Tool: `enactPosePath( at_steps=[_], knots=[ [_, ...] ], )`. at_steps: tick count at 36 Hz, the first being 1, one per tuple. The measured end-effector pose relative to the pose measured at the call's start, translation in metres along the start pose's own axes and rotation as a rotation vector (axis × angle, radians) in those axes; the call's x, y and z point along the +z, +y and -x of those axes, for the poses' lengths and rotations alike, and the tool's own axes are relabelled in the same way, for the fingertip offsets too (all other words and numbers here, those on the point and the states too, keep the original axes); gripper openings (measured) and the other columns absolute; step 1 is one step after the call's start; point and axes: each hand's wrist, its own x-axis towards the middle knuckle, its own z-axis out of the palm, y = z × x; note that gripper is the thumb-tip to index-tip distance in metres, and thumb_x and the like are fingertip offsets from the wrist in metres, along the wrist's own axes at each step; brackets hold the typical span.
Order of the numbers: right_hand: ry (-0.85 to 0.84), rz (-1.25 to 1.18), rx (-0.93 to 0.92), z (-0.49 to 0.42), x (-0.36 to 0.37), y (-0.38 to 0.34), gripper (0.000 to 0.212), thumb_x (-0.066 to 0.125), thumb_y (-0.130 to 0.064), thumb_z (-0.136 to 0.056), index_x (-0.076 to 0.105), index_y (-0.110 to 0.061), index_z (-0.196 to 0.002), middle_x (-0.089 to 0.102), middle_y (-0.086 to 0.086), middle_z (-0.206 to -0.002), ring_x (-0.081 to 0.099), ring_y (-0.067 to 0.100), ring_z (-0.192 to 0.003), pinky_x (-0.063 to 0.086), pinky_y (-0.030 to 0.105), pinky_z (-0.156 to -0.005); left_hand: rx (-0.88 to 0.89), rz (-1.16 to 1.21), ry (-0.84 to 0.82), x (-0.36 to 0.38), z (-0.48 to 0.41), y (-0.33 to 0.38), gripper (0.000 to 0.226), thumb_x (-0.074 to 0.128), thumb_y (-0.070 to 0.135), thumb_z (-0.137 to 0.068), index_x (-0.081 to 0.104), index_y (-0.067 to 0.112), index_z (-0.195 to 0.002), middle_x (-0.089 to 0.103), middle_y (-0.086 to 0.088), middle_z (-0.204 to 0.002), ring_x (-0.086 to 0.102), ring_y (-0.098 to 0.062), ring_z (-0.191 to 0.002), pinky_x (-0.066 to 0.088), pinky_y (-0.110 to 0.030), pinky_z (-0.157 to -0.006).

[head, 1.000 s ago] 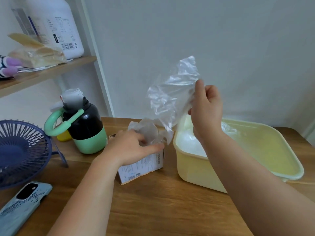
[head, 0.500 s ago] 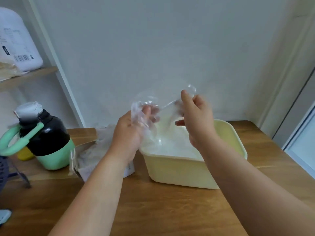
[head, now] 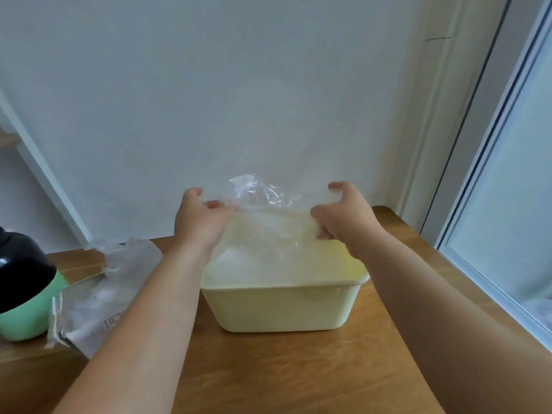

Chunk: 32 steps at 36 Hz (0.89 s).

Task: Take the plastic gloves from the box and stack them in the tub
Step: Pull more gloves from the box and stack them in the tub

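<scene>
1. Left hand [head: 199, 222] & right hand [head: 343, 218] each pinch one edge of a thin clear plastic glove [head: 265, 210], stretched flat btwn them.
2. Glove hangs over the pale yellow rectangular plastic tub [head: 280, 306] on the wooden table [head: 283, 375].
3. White cardboard glove box [head: 98, 294] lies left of the tub.

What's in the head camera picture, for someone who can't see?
The left hand and right hand hold a clear plastic glove spread above a yellow tub on a wooden table. The glove box lies left of it.
</scene>
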Motion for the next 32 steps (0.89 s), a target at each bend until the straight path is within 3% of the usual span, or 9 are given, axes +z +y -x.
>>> enactPosePath(
  at_steps=[2,5,8,11,14,18,23,28,32],
  knots=[
    [-0.002,0.158,0.006,0.0,0.0,0.006,0.061,0.048,-0.005,-0.086,0.028,-0.023,-0.141,0.058,0.014,-0.097,0.059,0.019,-0.055,0.053,0.031,-0.059,0.071,-0.156,0.141,-0.001,0.005,0.0,0.081,0.072,0.035,-0.081,0.028,0.017,-0.147,0.044,-0.007,-0.138,0.045,-0.027,-0.124,0.038,-0.038,-0.099],
    [-0.018,0.395,-0.027,0.001,0.003,0.012,0.068,0.041,-0.002,-0.086,0.019,-0.025,-0.146,0.058,0.009,-0.088,0.066,0.02,-0.064,0.05,0.026,-0.049,0.409,-0.323,0.228,-0.001,0.021,-0.002,0.067,0.067,0.036,-0.086,0.037,0.018,-0.143,0.04,-0.009,-0.141,0.035,-0.03,-0.13,0.03,-0.034,-0.102],
    [-0.08,0.604,-0.065,0.004,0.009,0.014,0.07,0.035,0.001,-0.084,0.019,-0.027,-0.147,0.054,0.005,-0.081,0.069,0.023,-0.066,0.057,0.033,-0.062,0.679,-0.448,-0.031,0.002,0.031,0.0,0.047,0.053,0.046,-0.087,0.06,0.023,-0.127,0.055,-0.002,-0.13,0.046,-0.023,-0.124,0.031,-0.027,-0.1],
    [-0.15,0.832,-0.093,0.004,0.012,0.013,0.069,0.035,0.002,-0.083,0.028,-0.027,-0.145,0.056,0.003,-0.091,0.069,0.025,-0.071,0.058,0.036,-0.071,0.457,-0.756,-0.509,0.008,0.033,-0.001,0.059,0.049,0.066,-0.087,0.051,0.035,-0.137,0.036,0.007,-0.151,0.03,-0.018,-0.141,0.026,-0.04,-0.114],
    [-0.205,0.983,-0.075,0.004,0.009,0.014,0.057,0.04,0.0,-0.084,0.043,-0.021,-0.137,0.056,0.003,-0.111,0.063,0.023,-0.085,0.055,0.032,-0.076,0.214,-0.978,-0.756,0.014,0.032,-0.003,0.078,0.047,0.074,-0.081,0.03,0.037,-0.148,0.009,0.009,-0.161,0.01,-0.021,-0.148,0.016,-0.046,-0.119],
    [-0.201,1.122,-0.076,0.004,0.009,0.019,0.044,0.052,-0.01,-0.084,0.05,-0.016,-0.127,0.042,0.007,-0.13,0.044,0.025,-0.118,0.043,0.031,-0.08,0.143,-1.045,-0.874,0.017,0.027,-0.003,0.083,0.054,0.071,-0.081,0.022,0.039,-0.151,0.002,0.01,-0.162,0.012,-0.021,-0.148,0.018,-0.039,-0.118],
    [-0.245,1.247,-0.446,0.005,0.014,0.009,0.052,0.058,-0.032,-0.086,0.046,-0.026,-0.136,0.019,0.003,-0.154,0.026,0.026,-0.138,0.026,0.038,-0.108,0.189,-1.134,-0.879,0.024,0.02,-0.007,0.084,0.059,0.06,-0.084,0.018,0.034,-0.152,0.009,0.003,-0.161,0.016,-0.02,-0.147,0.023,-0.041,-0.117],
    [-0.656,1.172,-0.116,-0.006,0.023,0.019,0.083,0.062,-0.037,-0.086,0.011,-0.028,-0.152,0.018,-0.001,-0.157,0.024,0.022,-0.142,0.026,0.037,-0.112,0.222,-1.156,-0.986,0.027,0.016,-0.014,0.06,0.053,0.05,-0.091,0.034,0.037,-0.146,0.02,0.002,-0.156,0.005,-0.024,-0.147,0.024,-0.045,-0.115],
    [-0.801,1.282,0.081,-0.012,0.026,0.029,0.084,0.059,-0.039,-0.088,0.004,-0.032,-0.152,0.018,0.001,-0.158,0.026,0.027,-0.141,0.029,0.042,-0.111,0.192,-1.185,-1.048,0.03,0.016,-0.016,0.054,0.045,0.048,-0.096,0.031,0.038,-0.148,0.009,0.004,-0.161,-0.011,-0.023,-0.148,0.014,-0.049,-0.117]
  ],
)
